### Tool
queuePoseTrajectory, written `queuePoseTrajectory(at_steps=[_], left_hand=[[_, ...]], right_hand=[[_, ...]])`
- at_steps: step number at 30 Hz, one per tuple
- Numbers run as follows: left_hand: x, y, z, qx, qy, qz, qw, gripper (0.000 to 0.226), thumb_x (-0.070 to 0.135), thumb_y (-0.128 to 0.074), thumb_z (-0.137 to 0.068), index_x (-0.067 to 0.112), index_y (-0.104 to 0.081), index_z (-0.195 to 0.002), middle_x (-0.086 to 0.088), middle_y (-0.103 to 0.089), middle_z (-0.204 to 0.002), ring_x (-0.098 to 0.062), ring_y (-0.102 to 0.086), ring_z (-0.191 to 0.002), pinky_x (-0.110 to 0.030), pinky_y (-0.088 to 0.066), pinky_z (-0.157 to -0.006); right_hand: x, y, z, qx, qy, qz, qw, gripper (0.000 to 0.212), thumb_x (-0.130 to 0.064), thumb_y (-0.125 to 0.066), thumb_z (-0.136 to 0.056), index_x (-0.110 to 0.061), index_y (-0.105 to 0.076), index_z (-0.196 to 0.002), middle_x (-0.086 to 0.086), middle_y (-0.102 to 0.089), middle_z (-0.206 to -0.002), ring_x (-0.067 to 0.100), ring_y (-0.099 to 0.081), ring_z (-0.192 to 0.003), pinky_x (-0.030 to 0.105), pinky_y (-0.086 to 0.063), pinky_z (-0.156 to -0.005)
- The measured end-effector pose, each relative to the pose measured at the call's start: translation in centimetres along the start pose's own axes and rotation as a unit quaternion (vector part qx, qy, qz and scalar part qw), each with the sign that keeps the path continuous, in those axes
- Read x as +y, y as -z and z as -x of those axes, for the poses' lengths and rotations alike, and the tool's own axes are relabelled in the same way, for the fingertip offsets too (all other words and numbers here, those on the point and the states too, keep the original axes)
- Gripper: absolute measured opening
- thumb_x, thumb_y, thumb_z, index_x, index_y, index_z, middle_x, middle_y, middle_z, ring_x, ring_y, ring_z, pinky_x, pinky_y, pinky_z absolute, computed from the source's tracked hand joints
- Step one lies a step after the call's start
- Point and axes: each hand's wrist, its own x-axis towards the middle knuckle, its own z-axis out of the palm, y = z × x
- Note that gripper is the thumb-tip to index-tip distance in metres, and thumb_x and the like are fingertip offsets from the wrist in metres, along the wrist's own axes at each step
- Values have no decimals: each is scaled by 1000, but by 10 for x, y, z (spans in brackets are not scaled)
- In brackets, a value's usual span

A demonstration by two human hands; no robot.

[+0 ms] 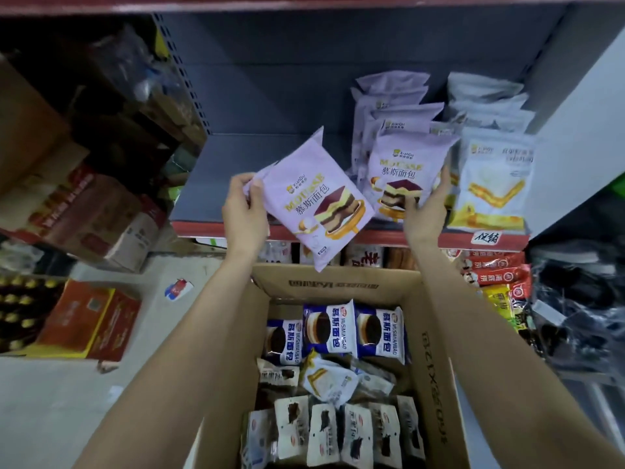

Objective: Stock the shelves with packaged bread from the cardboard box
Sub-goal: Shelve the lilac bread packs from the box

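My left hand [245, 211] grips a tilted purple mousse bread packet [318, 201] by its left edge, in front of the grey shelf [206, 194]. My right hand [427, 208] holds the front purple packet [404, 174] of an upright row standing on that shelf. To the right of this row stands a row of white bread packets [493, 184]. Below my arms lies the open cardboard box [436, 336], with blue-and-white bread packets [329, 328] at its far end and white packets with dark pictures [324, 431] nearer to me.
The shelf's left half is bare. Its red front edge [382, 238] carries a handwritten tag at the right. A lower shelf holds red and yellow snack packs [497, 275]. Cardboard cartons [84, 211] are stacked at the left, with an orange carton [88, 319] on the floor.
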Motion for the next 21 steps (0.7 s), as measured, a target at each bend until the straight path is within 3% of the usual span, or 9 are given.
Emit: queuePoseTrajectory(at_steps=[3,5,8,11,14,16,19,21], left_hand=[[-5,-32,-26,-26,8,38,999,9,22,-43,-99,17,-51,-99,15,-56,-82,-11,-53,-77,-31,-50,-72],[-7,-51,-40,-38,22,55,998,9,20,-43,-98,19,-52,-97,11,-58,-84,-14,-53,-80,-37,-49,-74],[-3,-77,-58,-85,29,78,993,11,23,-46,-95,20,-55,-99,2,-62,-93,-15,-56,-85,-37,-49,-78],[6,-98,-66,-153,-6,87,984,13,25,-47,-94,25,-59,-99,5,-65,-91,-8,-59,-83,-37,-53,-75],[15,-111,-70,-150,-52,75,984,16,16,-47,-96,18,-62,-102,12,-63,-83,11,-54,-71,-21,-45,-69],[21,-114,-72,-147,-66,76,984,17,15,-48,-96,17,-62,-107,11,-64,-87,13,-54,-72,-17,-44,-71],[26,-116,-70,-167,-47,84,981,22,20,-51,-95,18,-58,-116,8,-63,-94,0,-58,-82,-23,-46,-79],[20,-116,-63,-195,-10,52,979,32,23,-52,-95,22,-50,-126,2,-62,-100,-16,-60,-91,-31,-49,-85]], right_hand=[[-9,4,19,38,80,53,995,68,-5,-53,-91,-14,-19,-149,17,-36,-144,32,-40,-130,43,-41,-98],[-15,8,31,45,157,81,983,61,-11,-54,-91,-15,-28,-146,18,-31,-145,33,-31,-133,38,-30,-104],[-21,6,39,-67,227,142,961,53,-22,-57,-91,-23,-38,-141,13,-32,-146,33,-35,-131,39,-40,-97],[-22,0,35,-88,201,193,956,51,-19,-63,-87,-27,-41,-132,10,-38,-138,34,-50,-117,43,-52,-78],[-23,-6,33,-50,186,204,960,49,-16,-65,-86,-21,-44,-129,13,-42,-131,33,-49,-114,41,-52,-71],[-23,-11,33,-31,174,215,961,47,-16,-65,-86,-19,-45,-129,15,-42,-130,34,-49,-113,37,-46,-68],[-22,-17,37,-27,149,234,960,44,-21,-65,-87,-19,-45,-126,15,-42,-127,34,-50,-108,34,-41,-62],[-17,-18,45,-39,149,263,952,41,-24,-65,-86,-22,-43,-121,16,-45,-122,35,-51,-105,39,-48,-63]])
